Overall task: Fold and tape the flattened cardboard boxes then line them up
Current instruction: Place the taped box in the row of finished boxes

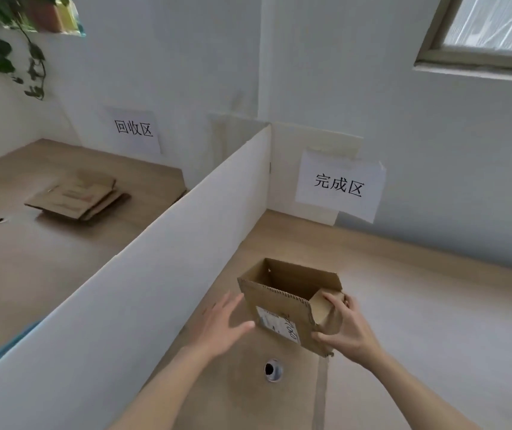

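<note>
A small brown cardboard box (279, 305) with a white label stands opened up, its mouth facing up, on the wooden desk (403, 305) to the right of the divider. My right hand (346, 328) grips the box's right end, fingers curled over an inward-folded flap and thumb under the lower corner. My left hand (222, 319) hovers just left of the box with straight, spread fingers, apart from it. A stack of flattened cardboard boxes (76, 197) lies on the left desk beyond the divider.
A white divider wall (155, 274) runs diagonally between the two desks. Paper signs (340, 184) hang on the back walls. A cable hole (272, 369) sits in the desk near me. A hanging plant (9, 41) is at the top left, a window at the top right.
</note>
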{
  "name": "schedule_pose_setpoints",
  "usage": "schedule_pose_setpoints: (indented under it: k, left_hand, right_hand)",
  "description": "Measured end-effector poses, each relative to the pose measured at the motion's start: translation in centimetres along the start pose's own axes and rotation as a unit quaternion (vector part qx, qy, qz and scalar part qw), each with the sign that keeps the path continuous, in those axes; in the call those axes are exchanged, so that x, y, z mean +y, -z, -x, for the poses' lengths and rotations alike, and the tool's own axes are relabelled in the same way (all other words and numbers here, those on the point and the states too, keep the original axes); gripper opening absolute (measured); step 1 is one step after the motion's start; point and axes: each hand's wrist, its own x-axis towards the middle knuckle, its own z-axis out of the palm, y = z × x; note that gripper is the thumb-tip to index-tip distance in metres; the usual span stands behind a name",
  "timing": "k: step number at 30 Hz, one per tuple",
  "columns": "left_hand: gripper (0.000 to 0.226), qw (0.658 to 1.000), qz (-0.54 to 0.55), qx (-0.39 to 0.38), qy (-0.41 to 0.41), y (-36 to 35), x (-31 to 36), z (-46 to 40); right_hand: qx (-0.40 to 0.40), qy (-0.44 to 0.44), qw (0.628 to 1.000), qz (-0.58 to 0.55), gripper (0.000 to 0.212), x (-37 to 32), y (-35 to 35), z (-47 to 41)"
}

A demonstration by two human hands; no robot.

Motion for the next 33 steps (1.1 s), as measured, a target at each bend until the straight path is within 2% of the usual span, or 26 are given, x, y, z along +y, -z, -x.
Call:
schedule_pose_setpoints:
  k: [10, 17, 20, 27, 33]
  left_hand:
    - [0.076, 1.000, 0.007, 0.011, 0.001, -1.9, -6.3, -5.6]
    - [0.075, 1.000, -0.002, 0.005, 0.016, -2.5, -8.6, -5.1]
    - [0.073, 1.000, -0.001, 0.010, 0.020, -2.1, -8.4, -4.6]
    - [0.076, 0.999, -0.043, 0.030, -0.009, -0.3, -4.3, -2.4]
    - [0.075, 0.992, -0.087, 0.053, -0.077, 0.9, 6.2, 1.8]
  right_hand:
    - [-0.051, -0.048, 0.997, -0.012, 0.100, 0.9, -4.1, -9.2]
    - [-0.054, -0.062, 0.997, 0.015, 0.076, -0.1, -6.5, -12.0]
    - [-0.049, -0.060, 0.997, 0.028, 0.074, -0.8, -6.6, -11.1]
    - [-0.031, -0.059, 0.995, 0.072, 0.070, -2.1, -1.7, -5.0]
    - [0.026, -0.043, 0.988, 0.146, 0.071, -4.1, 7.9, 3.4]
